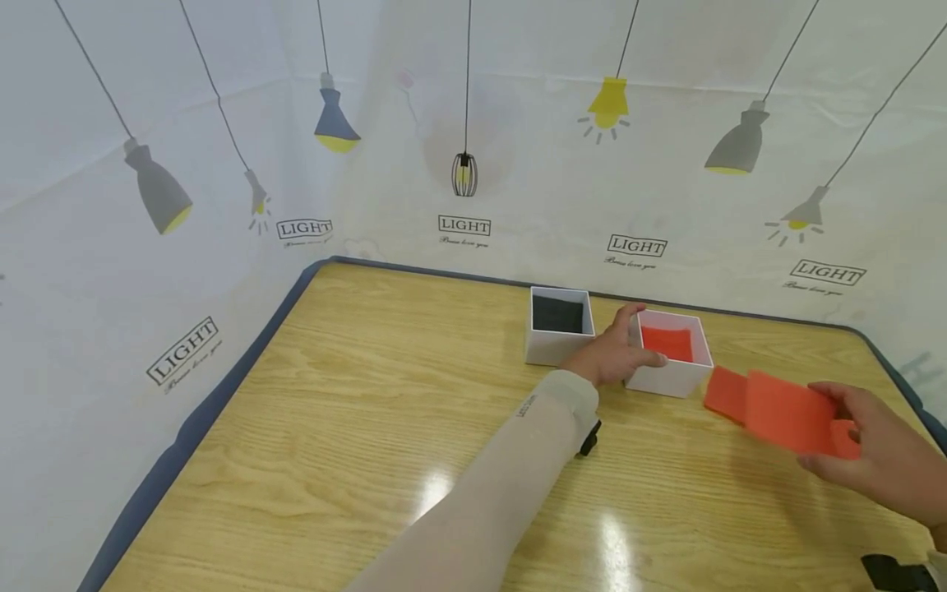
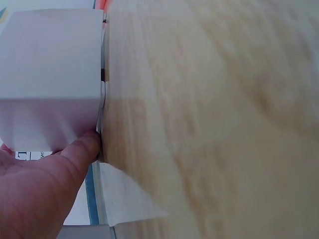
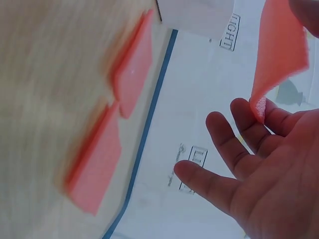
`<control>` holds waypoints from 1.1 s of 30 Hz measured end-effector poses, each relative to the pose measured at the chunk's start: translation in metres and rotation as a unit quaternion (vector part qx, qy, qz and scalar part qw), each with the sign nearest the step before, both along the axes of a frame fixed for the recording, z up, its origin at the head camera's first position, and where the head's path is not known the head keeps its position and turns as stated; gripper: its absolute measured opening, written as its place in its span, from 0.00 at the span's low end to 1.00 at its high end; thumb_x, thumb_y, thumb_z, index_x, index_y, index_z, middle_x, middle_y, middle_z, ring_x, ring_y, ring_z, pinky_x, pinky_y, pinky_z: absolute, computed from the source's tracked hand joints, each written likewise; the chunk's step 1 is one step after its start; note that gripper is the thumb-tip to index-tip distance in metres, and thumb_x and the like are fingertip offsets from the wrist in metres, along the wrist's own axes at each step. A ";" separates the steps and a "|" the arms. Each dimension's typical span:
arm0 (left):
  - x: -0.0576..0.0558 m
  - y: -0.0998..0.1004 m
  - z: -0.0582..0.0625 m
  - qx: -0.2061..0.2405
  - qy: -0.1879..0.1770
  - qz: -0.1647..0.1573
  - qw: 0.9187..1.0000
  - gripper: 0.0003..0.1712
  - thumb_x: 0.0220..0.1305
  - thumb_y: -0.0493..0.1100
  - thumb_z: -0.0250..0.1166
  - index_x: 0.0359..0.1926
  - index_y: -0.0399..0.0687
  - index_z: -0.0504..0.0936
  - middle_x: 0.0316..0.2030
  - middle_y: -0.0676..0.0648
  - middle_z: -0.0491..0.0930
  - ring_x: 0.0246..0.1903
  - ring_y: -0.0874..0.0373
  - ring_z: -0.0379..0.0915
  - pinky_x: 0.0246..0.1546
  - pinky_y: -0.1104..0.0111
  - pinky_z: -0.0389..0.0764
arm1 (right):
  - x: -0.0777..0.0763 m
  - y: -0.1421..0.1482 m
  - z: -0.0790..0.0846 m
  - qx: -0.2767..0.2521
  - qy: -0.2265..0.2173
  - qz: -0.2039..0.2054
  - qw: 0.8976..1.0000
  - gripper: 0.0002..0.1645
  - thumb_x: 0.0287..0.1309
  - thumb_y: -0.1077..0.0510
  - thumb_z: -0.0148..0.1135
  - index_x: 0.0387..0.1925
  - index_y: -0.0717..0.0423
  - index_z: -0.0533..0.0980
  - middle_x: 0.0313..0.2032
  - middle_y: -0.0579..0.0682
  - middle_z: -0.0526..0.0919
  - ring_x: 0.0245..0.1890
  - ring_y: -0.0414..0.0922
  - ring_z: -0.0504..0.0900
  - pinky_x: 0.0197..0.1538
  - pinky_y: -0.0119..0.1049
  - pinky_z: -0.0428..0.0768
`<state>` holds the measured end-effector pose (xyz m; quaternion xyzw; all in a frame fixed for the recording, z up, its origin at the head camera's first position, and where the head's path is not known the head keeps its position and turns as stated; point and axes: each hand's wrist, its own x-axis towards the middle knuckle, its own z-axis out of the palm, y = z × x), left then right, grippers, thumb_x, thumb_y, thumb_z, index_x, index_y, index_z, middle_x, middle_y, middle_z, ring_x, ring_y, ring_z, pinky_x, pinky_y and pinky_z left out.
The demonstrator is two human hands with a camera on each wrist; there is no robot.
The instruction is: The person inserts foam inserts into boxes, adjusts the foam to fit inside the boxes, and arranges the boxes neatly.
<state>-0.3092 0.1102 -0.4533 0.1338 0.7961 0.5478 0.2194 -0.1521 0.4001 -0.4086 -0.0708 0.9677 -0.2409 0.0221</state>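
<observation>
My left hand (image 1: 612,355) grips the left side of a white open-topped box (image 1: 666,380), thumb at the near side and fingers toward the back. A red-orange sheet (image 1: 667,342) lies in this box. In the left wrist view the thumb (image 2: 79,152) lies against the white box (image 2: 50,55). My right hand (image 1: 880,444) pinches a thin red-orange foam-like sheet (image 1: 787,411) over the table, right of the box. The right wrist view shows the held sheet (image 3: 281,50) bent at its lower edge, the other fingers spread. Two more red-orange pieces (image 3: 97,164) lie on the table.
Left of the gripped box stands a second white box (image 1: 551,348) holding dark pieces (image 1: 557,314). The wooden table (image 1: 355,411) has a blue edge strip (image 1: 432,273) along a white wall covering (image 1: 370,189) printed with lamps.
</observation>
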 end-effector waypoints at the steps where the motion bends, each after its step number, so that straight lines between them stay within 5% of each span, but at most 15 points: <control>1: 0.000 0.000 0.001 0.000 0.000 0.001 1.000 0.50 0.63 0.55 0.74 0.76 0.89 0.54 0.78 0.57 0.63 0.70 0.56 0.66 0.73 0.52 0.68 | -0.003 -0.002 0.002 -0.001 0.001 0.007 1.000 0.59 0.62 0.57 0.76 0.73 0.86 0.48 0.59 0.83 0.64 0.50 0.75 0.73 0.42 0.68 0.80; 7: 0.003 0.000 0.003 0.006 0.001 0.004 1.000 0.50 0.63 0.55 0.75 0.76 0.87 0.55 0.78 0.57 0.63 0.71 0.56 0.66 0.73 0.52 0.68 | -0.022 -0.009 0.008 -0.012 0.011 0.042 0.999 0.58 0.62 0.56 0.77 0.74 0.84 0.49 0.64 0.82 0.62 0.54 0.74 0.71 0.43 0.62 0.83; 11: 0.003 0.000 0.002 0.008 0.003 0.003 1.000 0.50 0.63 0.55 0.75 0.76 0.87 0.55 0.77 0.57 0.64 0.70 0.56 0.67 0.73 0.52 0.68 | -0.034 -0.017 0.013 0.001 0.028 0.053 0.998 0.57 0.59 0.58 0.78 0.73 0.82 0.53 0.63 0.78 0.65 0.54 0.69 0.70 0.43 0.45 0.81; 13: 0.002 0.000 0.001 0.007 0.003 0.002 1.000 0.49 0.63 0.55 0.74 0.76 0.87 0.55 0.77 0.56 0.64 0.70 0.56 0.67 0.73 0.52 0.68 | -0.038 -0.022 0.016 0.011 0.029 0.054 0.998 0.57 0.58 0.58 0.78 0.73 0.81 0.53 0.63 0.76 0.66 0.53 0.68 0.70 0.45 0.48 0.80; 18: 0.001 0.000 0.000 -0.001 0.007 0.000 1.000 0.49 0.63 0.56 0.74 0.76 0.88 0.54 0.77 0.57 0.65 0.70 0.56 0.67 0.72 0.52 0.70 | -0.050 -0.035 0.023 0.025 0.010 0.058 0.998 0.57 0.59 0.56 0.77 0.74 0.79 0.53 0.65 0.75 0.65 0.55 0.68 0.69 0.52 0.74 0.74; 33: 0.001 0.000 0.003 0.007 -0.005 0.002 1.000 0.50 0.62 0.55 0.75 0.76 0.85 0.55 0.77 0.59 0.63 0.69 0.57 0.65 0.71 0.51 0.70 | -0.090 -0.047 0.029 0.004 -0.033 0.062 0.998 0.58 0.62 0.52 0.74 0.76 0.75 0.49 0.68 0.72 0.62 0.62 0.70 0.64 0.60 0.73 0.71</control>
